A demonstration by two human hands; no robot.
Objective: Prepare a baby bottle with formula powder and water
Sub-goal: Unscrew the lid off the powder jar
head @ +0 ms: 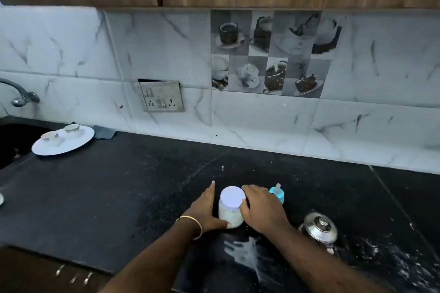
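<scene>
A clear jar of white formula powder point(230, 215) with a white lid point(232, 197) stands on the black counter. My left hand point(206, 209) cups its left side, thumb under the base edge. My right hand point(260, 209) presses against its right side and lid rim. Behind my right hand stands the baby bottle point(277, 192) with a blue collar and clear teat, mostly hidden. A steel kettle point(319, 229) with its lid on sits to the right.
Spilled white liquid point(246, 253) lies on the counter point(119, 197) just in front of the jar, with white specks at right. A white plate point(78, 143) with two cups sits at far left beside the sink and tap point(20, 97).
</scene>
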